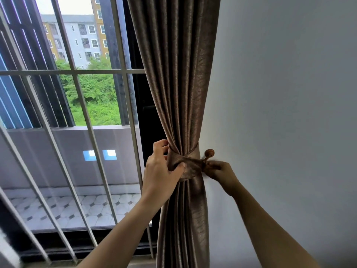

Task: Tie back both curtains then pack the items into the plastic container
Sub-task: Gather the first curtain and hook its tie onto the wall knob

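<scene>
A brown pleated curtain (179, 84) hangs gathered against the white wall, pinched at waist height by a matching fabric tieback (190, 164). My left hand (161, 171) grips the tieback and the bunched curtain on the window side. My right hand (220, 170) pinches the tieback's end at the wall, just under a brown wooden hook knob (209, 152). The tieback runs around the front of the curtain to the hook. The plastic container and the second curtain are out of view.
A white metal window grille (77, 71) fills the left, with dark sliding door frames, a tiled balcony and buildings beyond. A plain white wall (289, 93) fills the right side.
</scene>
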A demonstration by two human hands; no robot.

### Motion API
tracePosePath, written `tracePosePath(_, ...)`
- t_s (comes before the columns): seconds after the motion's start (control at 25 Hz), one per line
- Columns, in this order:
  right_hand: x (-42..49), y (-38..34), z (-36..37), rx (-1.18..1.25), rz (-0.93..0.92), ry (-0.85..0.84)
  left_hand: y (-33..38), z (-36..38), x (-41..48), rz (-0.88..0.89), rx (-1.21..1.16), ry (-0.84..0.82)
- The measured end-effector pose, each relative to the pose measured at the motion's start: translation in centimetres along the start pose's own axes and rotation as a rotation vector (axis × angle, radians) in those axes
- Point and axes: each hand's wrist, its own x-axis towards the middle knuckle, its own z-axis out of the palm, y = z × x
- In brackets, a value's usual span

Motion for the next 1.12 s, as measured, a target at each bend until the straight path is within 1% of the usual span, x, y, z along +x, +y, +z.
tracePosePath(0.04, -0.2, -0.2, -0.5, 0.144, 0.079, -0.1, -0.1, -0.1, -0.1, 0.004, -0.02, -0.008)
tracePosePath(0.12, -0.4, -0.7, -0.7, 0.368, 0.262, -0.188, -0.4, -0.3, -0.2, 0.015, -0.062, -0.041)
tracePosePath(0.16, -0.5, -1.2, -0.4, 0.41, 0.32, -0.193, -0.8, -0.4, -0.2, 0.018, -0.084, -0.055)
tracePosePath(0.2, -0.7, -1.8, 0.0, 0.369, 0.33, -0.159, -1.0, -0.7, -0.3, 0.026, -0.106, -0.06)
tracePosePath(0.24, -1.1, -2.7, 0.3, 0.254, 0.29, -0.078, -1.4, -0.9, -0.4, 0.042, -0.132, -0.053)
tracePosePath(0.32, -2.3, -4.1, 0.4, -0.085, 0.092, 0.243, -2.3, -1.5, -0.9, 0.042, -0.181, -0.024)
tracePosePath(0.36, -3.3, -4.5, 0.4, -0.176, -0.009, 0.373, -2.8, -1.7, -1.3, -0.024, -0.235, -0.005)
tracePosePath(0.4, -4.3, -4.8, 0.5, -0.165, -0.039, 0.407, -3.3, -1.8, -1.6, -0.157, -0.337, 0.002)
tracePosePath(0.44, -5.5, -5.1, 0.8, -0.076, 0.038, 0.341, -3.8, -1.8, -1.7, -0.348, -0.479, -0.02)
tracePosePath(0.52, -7.8, -5.4, 2.1, 0.167, 0.335, 0.03, -4.3, -1.5, -1.7, -0.745, -0.771, -0.114)
tracePosePath(0.56, -8.6, -5.5, 2.6, 0.297, 0.442, -0.083, -4.3, -1.3, -1.6, -0.873, -0.875, -0.149)
tracePosePath(0.6, -9.0, -5.6, 3.0, 0.46, 0.503, -0.134, -4.2, -1.1, -1.5, -0.955, -0.967, -0.164)
tracePosePath(0.64, -9.1, -6.0, 3.3, 0.63, 0.538, -0.144, -3.9, -1.1, -1.2, -1.007, -1.048, -0.168)
tracePosePath(0.72, -9.0, -7.0, 3.6, 0.901, 0.586, -0.083, -3.0, -1.2, -0.8, -1.067, -1.157, -0.194)
tracePosePath(0.84, -8.8, -7.9, 3.8, 1.155, 0.573, -0.025, -1.4, -1.8, -0.4, -1.13, -1.281, -0.216)
tracePosePath(0.96, -9.9, -8.0, 4.0, 1.274, 0.551, -0.05, -1.0, -2.5, -0.7, -1.151, -1.321, -0.257)
tracePosePath(1.04, -10.7, -7.6, 3.8, 1.272, 0.539, -0.069, -1.2, -2.7, -1.5, -1.144, -1.327, -0.299)
tracePosePath(1.12, -11.6, -7.2, 4.0, 1.25, 0.512, -0.071, -1.6, -2.6, -2.6, -1.134, -1.33, -0.289)
